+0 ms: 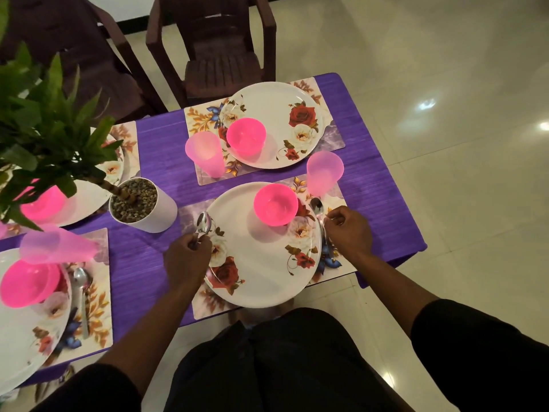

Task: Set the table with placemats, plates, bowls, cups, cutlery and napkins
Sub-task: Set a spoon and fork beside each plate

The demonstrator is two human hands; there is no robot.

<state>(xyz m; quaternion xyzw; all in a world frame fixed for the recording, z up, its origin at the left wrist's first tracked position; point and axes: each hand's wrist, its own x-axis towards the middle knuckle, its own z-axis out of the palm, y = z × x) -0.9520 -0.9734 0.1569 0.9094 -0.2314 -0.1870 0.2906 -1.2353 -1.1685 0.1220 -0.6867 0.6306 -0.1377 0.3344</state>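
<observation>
The left hand (186,257) has its grip closed around the handle of a spoon (203,223), whose bowl points away from the person and lies at the left edge of the near plate (261,263). The right hand (349,230) pinches the handle of a second spoon (317,208) with curled fingers; this spoon lies just beside the right rim of the same plate, on the placemat (335,264) under it. A pink bowl (275,204) stands on the far part of the near plate, and a pink cup (324,172) stands upright at the far right corner of this placemat.

Behind this setting there is a second placemat (197,117) with a flowered plate (276,126), another pink bowl (246,135) on it, and a pink cup (205,154) just beside the plate on the left.

At the left edge a third setting shows a plate (23,337), a pink bowl (28,283), a cup (58,243) and a spoon (81,295) lying on its placemat. A fourth setting is partly hidden behind the leaves of a plant in a white pot (148,209).

All this rests on the counter, covered with a purple cloth (160,138). Two dark chairs (219,49) stand at the far side, on a pale tiled floor (445,84).
</observation>
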